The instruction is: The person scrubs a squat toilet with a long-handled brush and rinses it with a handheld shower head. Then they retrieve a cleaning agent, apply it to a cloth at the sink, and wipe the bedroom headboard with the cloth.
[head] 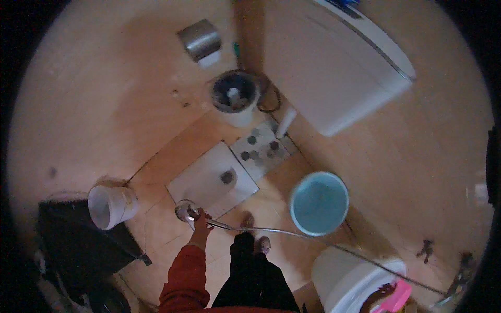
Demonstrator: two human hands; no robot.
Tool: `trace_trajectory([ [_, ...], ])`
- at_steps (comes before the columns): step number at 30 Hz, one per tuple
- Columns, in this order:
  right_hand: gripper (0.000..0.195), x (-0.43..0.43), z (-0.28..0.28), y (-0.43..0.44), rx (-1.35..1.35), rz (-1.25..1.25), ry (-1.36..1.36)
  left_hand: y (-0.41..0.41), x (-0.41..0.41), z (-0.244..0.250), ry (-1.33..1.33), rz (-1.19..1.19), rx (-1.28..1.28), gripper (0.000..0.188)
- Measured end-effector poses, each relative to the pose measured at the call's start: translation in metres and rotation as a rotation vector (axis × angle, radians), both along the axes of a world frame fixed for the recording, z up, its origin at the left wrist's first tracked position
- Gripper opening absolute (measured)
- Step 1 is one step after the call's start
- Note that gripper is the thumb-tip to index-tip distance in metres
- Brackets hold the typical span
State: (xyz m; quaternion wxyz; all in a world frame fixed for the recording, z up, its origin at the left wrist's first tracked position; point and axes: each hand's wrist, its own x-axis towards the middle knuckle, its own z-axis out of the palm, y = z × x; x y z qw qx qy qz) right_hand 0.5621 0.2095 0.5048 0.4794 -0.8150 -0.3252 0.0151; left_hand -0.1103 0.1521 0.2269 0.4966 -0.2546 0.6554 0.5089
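Observation:
My left hand (202, 221), below a red sleeve, is closed around the handle of a chromed shower head (186, 210). The head's round end is at the near left edge of a white squat toilet pan (205, 184) set in the floor. From my hand a metal shower hose (274, 230) runs right, past my feet and over a large white tub, to the fittings (462, 274) on the right wall. My right hand is out of view. Fine detail is blurred, and whether water flows cannot be told.
A pale blue basin (319, 203) stands right of my feet. The large white tub (336, 270) holds a pink item (397, 295). A waste bin (240, 117) stands beyond the pan, beside stained tiles (258, 150). A white bucket (125, 205) is at left, a white appliance (328, 70) at upper right.

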Motion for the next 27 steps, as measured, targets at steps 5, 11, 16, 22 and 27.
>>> trace_trajectory([
  [5,0.040,0.034,0.114,0.002,-0.091,-0.104,-0.826,-0.053,-0.014,-0.038,-0.189,-0.075,0.190,0.034],
  [11,0.036,0.044,0.165,0.040,-0.194,0.058,-1.157,-0.114,-0.028,0.006,0.063,-0.049,0.068,0.037],
  [16,0.048,0.117,0.183,0.037,-0.183,-0.269,-1.535,-0.138,-0.042,0.054,0.167,-0.017,-0.009,0.036],
  [22,0.056,0.136,0.204,0.047,-0.296,-0.425,-1.425,-0.144,-0.040,0.072,0.134,-0.022,-0.036,0.043],
  [27,0.057,0.125,0.193,0.058,-0.195,-0.271,-1.470,-0.149,-0.046,0.069,0.067,0.060,0.008,0.046],
])
